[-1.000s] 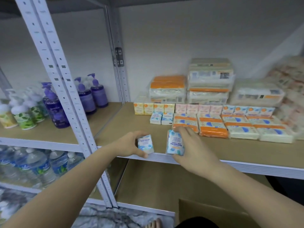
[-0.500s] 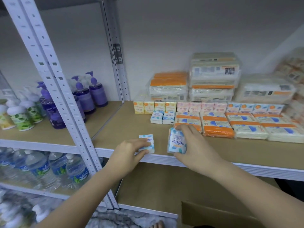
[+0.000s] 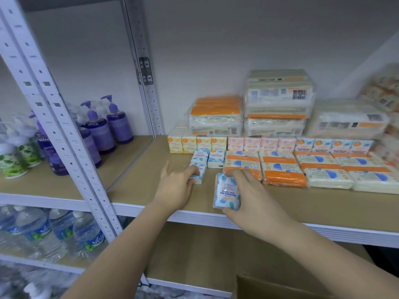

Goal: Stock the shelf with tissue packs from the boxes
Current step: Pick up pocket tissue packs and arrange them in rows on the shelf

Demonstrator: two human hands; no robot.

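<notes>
My left hand point(image 3: 174, 186) rests on a small blue-and-white mini tissue pack point(image 3: 199, 172) lying on the brown shelf board point(image 3: 138, 182), directly in front of two like packs point(image 3: 208, 157); the forefinger points out, the other fingers curl on the pack. My right hand point(image 3: 248, 197) grips a second blue-and-white mini tissue pack point(image 3: 226, 192) upright near the shelf's front edge. Behind stand rows of yellow packs point(image 3: 197, 144), pink packs point(image 3: 261, 143) and blue-orange packs point(image 3: 333, 146).
Flat orange and white tissue packs point(image 3: 282, 169) fill the shelf's right; wrapped bundles point(image 3: 278, 104) are stacked at the back wall. Purple soap bottles point(image 3: 108, 126) and water bottles point(image 3: 43, 231) fill the left bay behind a white upright post point(image 3: 64, 134). A cardboard box point(image 3: 269, 287) edge shows below.
My left hand has pushed its pack away from the front edge up to the two packs at the back. My right hand still holds its pack upright, a little farther in.
</notes>
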